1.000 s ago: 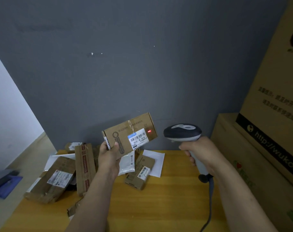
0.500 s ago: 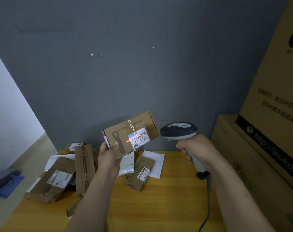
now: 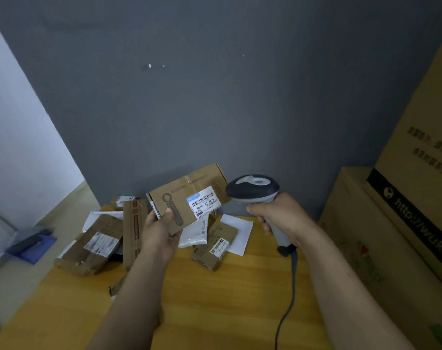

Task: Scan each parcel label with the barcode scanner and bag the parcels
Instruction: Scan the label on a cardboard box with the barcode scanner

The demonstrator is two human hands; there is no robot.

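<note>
My left hand [image 3: 161, 229] grips a flat brown cardboard parcel [image 3: 182, 195] by its lower left corner, held up above the wooden table [image 3: 214, 299]. Its white label [image 3: 205, 202] with a barcode faces me. My right hand [image 3: 278, 213] grips the handle of a dark grey barcode scanner [image 3: 252, 188], whose head sits just right of the parcel and points toward the label. No red light shows on the label. The scanner's cable [image 3: 288, 299] hangs down over the table.
More parcels lie at the table's back: a taped brown package [image 3: 93, 246], a narrow upright box [image 3: 134, 228], a small box [image 3: 214, 243], a white poly bag [image 3: 194, 231] and a white envelope [image 3: 237, 231]. Large cardboard cartons [image 3: 396, 223] stand at the right. A grey wall is behind.
The red scanner light that crossed the label half a second ago is gone. The scanner has moved left, closer to the parcel.
</note>
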